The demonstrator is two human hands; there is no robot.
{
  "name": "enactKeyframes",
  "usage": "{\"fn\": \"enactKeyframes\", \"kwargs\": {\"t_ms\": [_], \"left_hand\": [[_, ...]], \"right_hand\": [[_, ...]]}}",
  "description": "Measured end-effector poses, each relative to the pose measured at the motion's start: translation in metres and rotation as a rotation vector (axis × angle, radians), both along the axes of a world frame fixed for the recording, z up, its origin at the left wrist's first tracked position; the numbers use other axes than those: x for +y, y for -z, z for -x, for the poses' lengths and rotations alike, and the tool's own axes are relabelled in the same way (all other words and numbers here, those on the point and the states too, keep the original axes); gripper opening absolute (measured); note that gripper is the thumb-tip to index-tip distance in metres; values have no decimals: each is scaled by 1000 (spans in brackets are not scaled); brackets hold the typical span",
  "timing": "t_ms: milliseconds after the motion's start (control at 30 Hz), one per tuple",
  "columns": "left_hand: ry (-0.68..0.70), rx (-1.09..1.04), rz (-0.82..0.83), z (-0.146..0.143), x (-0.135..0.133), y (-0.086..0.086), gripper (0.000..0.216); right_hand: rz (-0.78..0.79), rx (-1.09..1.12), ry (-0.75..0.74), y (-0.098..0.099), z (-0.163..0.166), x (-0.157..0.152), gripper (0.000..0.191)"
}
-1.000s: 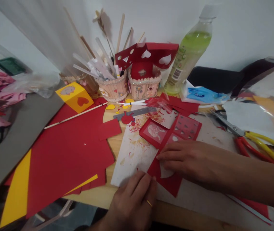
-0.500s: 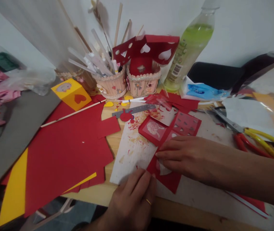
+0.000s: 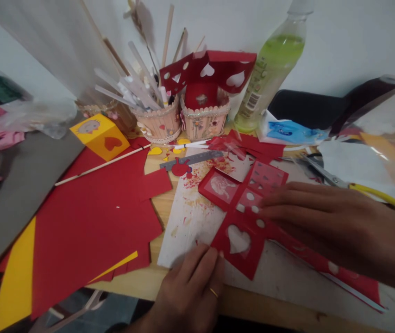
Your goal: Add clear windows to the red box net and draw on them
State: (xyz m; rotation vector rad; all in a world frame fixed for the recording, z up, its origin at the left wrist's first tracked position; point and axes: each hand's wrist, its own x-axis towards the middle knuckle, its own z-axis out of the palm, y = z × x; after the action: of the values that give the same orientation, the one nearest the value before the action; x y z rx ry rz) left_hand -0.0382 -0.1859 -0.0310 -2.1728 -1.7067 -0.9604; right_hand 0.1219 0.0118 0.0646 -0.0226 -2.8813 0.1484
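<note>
A flat red paper cutout (image 3: 244, 217), shaped like an unfolded box with heart and dot holes, lies on a stained white sheet (image 3: 192, 219). My left hand (image 3: 192, 293), with a ring on one finger, presses its fingertips on the white sheet next to the lower left corner of the red heart panel. My right hand (image 3: 322, 222) lies flat with fingers stretched out on the right part of the cutout, fingertips near the dotted panel. Neither hand holds anything.
Large red and yellow sheets (image 3: 93, 222) cover the left of the table. Two craft baskets (image 3: 179, 122) with sticks, a yellow cube (image 3: 100, 136), a green bottle (image 3: 270, 69) and a metal ruler (image 3: 192, 159) stand behind. Scissors with yellow and red handles (image 3: 374, 194) lie at right.
My right hand slid to the right off the heart panel, uncovering the heart-shaped hole and the dotted panel. My left hand stayed in place.
</note>
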Motion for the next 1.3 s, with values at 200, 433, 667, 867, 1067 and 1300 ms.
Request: {"fn": "enactKeyframes", "kwargs": {"t_ms": [200,433,667,867,1067,1300], "left_hand": [[-2,53,-34,0,0,1,27],[-14,46,28,-2,1,0,24],[-216,236,278,-15,20,-15,35],[-205,375,350,-12,28,-19,32],[-176,380,314,-4,29,-18,31],[-92,152,273,9,19,-12,20]], "right_hand": [[-104,23,61,40,-25,-42,44],[-6,-13,159,67,-32,-52,49],[8,-139,206,75,-18,-49,46],[11,-88,188,78,-16,-50,42],[-108,-73,164,66,-26,-59,46],[-224,-63,173,71,-28,-64,50]]}}
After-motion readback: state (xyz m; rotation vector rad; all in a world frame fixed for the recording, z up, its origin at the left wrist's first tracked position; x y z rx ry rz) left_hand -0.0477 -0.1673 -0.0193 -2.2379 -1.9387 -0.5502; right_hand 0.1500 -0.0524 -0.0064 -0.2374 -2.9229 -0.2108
